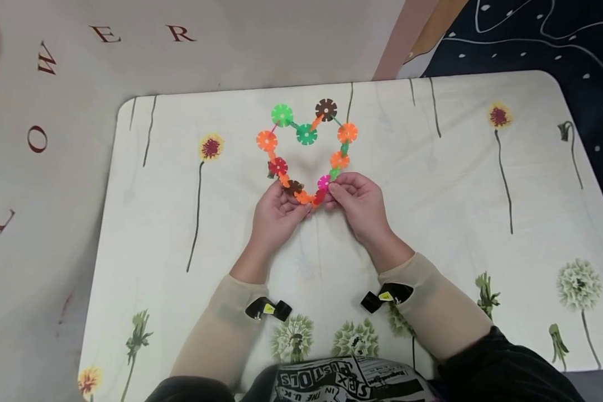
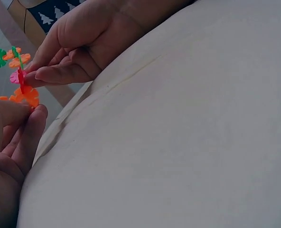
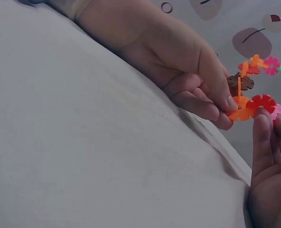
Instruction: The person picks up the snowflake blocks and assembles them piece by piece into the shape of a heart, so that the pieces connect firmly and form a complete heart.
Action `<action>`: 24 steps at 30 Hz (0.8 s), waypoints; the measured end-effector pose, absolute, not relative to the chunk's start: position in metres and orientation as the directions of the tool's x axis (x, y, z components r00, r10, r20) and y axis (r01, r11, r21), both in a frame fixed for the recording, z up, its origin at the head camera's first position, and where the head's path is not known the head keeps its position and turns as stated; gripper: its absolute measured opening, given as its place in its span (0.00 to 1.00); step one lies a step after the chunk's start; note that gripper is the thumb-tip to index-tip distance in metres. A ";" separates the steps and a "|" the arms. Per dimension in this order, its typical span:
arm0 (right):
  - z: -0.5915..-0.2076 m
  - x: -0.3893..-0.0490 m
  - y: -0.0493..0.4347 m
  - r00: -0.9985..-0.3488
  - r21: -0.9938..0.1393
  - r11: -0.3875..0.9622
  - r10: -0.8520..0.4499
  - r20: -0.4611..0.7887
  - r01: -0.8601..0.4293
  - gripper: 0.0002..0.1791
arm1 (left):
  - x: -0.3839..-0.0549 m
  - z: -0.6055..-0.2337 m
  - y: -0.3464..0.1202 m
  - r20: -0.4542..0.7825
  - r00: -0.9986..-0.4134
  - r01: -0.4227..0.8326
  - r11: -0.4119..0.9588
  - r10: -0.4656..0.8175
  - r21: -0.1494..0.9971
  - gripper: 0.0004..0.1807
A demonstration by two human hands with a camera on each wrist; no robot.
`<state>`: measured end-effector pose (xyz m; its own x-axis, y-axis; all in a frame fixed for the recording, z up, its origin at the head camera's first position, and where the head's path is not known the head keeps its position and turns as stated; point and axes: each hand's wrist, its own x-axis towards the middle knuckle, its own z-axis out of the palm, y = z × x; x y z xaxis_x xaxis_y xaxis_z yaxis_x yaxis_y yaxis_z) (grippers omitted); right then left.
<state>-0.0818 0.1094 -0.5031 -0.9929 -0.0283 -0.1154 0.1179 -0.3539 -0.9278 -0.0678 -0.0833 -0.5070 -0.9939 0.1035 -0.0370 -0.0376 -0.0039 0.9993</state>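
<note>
My left hand (image 1: 277, 209) pinches the heart chain (image 1: 306, 151) at its tip | my right hand (image 1: 359, 204) pinches opposite, steadying the joint | loop lies flat on tablecloth (image 1: 482, 223)

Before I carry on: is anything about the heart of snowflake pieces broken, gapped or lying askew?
Nothing stands out. The heart is a closed loop on the table, its lobes even. The left hand and the right hand pinch its bottom tip.
</note>
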 end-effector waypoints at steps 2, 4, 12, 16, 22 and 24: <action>-0.503 -0.082 0.110 -0.993 -0.927 -0.357 -0.037 -0.114 0.119 0.06 | -0.068 -0.506 -0.083 -0.043 -0.994 -0.043 0.008 0.096 0.999 0.22; -0.504 -0.081 0.110 -0.993 -0.930 -0.348 -0.044 -0.106 0.115 0.06 | -0.068 -0.506 -0.082 -0.048 -0.995 -0.047 0.018 0.089 0.999 0.22; -0.502 -0.080 0.111 -0.997 -0.955 -0.291 -0.059 -0.048 0.063 0.05 | -0.068 -0.505 -0.081 -0.041 -0.996 -0.040 0.024 0.081 0.999 0.21; -0.503 -0.079 0.111 -0.997 -0.955 -0.292 -0.065 -0.030 0.048 0.07 | -0.068 -0.506 -0.081 -0.046 -0.996 -0.044 0.023 0.076 0.999 0.21; -0.503 -0.080 0.110 -0.998 -0.970 -0.241 -0.047 -0.032 0.042 0.06 | -0.068 -0.507 -0.081 -0.043 -0.994 -0.037 0.062 0.097 0.997 0.22; -0.503 -0.080 0.109 -0.998 -0.976 -0.212 -0.039 -0.044 0.051 0.08 | -0.068 -0.508 -0.081 -0.040 -0.993 -0.030 0.095 0.108 0.995 0.21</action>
<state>-0.0796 0.1090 -0.5026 -0.9983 -0.0388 -0.0436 0.0509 -0.2120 -0.9760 -0.0678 -0.0809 -0.5076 -0.9933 0.1083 -0.0402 -0.0300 0.0948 0.9950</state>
